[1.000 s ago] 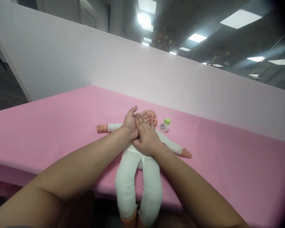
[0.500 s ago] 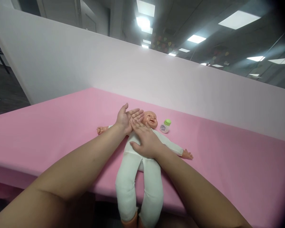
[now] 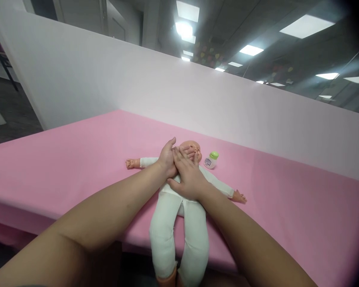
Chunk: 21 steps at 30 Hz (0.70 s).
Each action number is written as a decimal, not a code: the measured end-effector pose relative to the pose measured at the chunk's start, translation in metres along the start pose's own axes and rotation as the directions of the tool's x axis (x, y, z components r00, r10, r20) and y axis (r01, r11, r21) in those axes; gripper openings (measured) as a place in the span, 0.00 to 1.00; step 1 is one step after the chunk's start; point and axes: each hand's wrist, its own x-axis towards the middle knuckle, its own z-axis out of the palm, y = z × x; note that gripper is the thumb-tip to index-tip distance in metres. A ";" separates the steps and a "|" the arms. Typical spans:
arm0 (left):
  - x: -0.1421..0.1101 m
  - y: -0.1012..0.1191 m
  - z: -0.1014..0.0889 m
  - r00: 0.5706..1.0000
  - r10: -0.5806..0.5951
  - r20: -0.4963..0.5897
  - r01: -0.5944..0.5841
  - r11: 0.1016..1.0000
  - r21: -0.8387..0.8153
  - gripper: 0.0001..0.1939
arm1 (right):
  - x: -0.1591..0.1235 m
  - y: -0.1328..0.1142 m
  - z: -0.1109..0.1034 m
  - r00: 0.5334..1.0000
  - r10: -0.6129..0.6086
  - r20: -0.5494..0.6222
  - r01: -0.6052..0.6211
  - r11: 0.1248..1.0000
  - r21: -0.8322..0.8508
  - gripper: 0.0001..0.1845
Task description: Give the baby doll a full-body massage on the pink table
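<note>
A baby doll (image 3: 179, 223) in a white suit lies on its back on the pink table (image 3: 77, 167), arms spread, legs hanging over the near edge. My left hand (image 3: 166, 161) is palm-up above the doll's chest, fingers stretched toward the doll's head (image 3: 194, 146). My right hand (image 3: 188, 173) lies flat on top of it, palm to palm, fingers out and reaching the doll's face. Both hands hold nothing. A small white bottle with a green cap (image 3: 211, 160) lies just right of the head.
A pale pink partition wall (image 3: 197, 95) stands along the table's far side. The table's near edge runs under my forearms. Ceiling lights show beyond the wall.
Half a second ago my right hand had slid back toward the doll's chest and the left palm was uncovered. Now the right hand has slid forward over the left palm again.
</note>
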 end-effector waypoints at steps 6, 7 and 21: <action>0.004 0.014 -0.010 0.997 0.081 -0.006 -0.081 0.996 0.029 0.35 | 0.000 0.002 -0.001 1.000 -0.018 0.015 0.018 1.000 0.011 0.53; 0.005 0.018 -0.013 0.995 0.098 -0.021 -0.097 0.995 0.036 0.36 | 0.000 0.002 -0.001 0.999 -0.024 0.021 0.024 1.000 0.018 0.51; 0.003 0.009 -0.009 0.997 0.066 -0.036 -0.067 0.997 -0.025 0.34 | -0.001 0.001 -0.002 0.995 -0.100 0.030 0.097 0.993 0.069 0.53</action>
